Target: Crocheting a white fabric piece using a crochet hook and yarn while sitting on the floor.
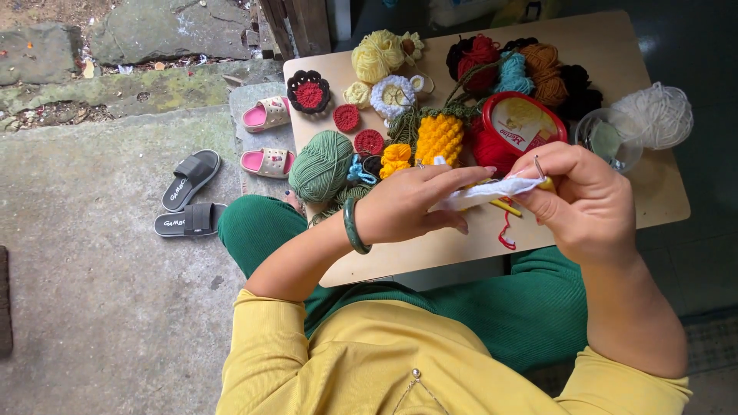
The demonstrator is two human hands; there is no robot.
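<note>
1. Sitting at the small wooden table, which fills the upper right of the frame, you have your knees under its near edge and your crochet things spread over the top.
2. Across the table's upper part lie the yarn balls: one green ball at centre left, one pale yellow ball at the top, one loose white heap at the far right, and a cluster of red, teal, orange and black skeins that I cannot count apart.
3. On the floor at the left of the frame you have two pairs of footwear: two grey slides and two pink clogs.
4. One red-lidded round tub sits just above your hands, touching one yellow crocheted pineapple shape.
5. Your left hand, at the centre, has fingers pressed together, pinching the white crocheted piece from its left end.
6. Your right hand is closed around a crochet hook, working the piece's right end.
7. That white piece, held between both hands above the table's near edge, looks light, soft and floppy; it will likely stretch, so grip close to the working stitches.
8. Three small red crocheted rounds lie left of the pineapple shape, one of them ringed in black.
</note>
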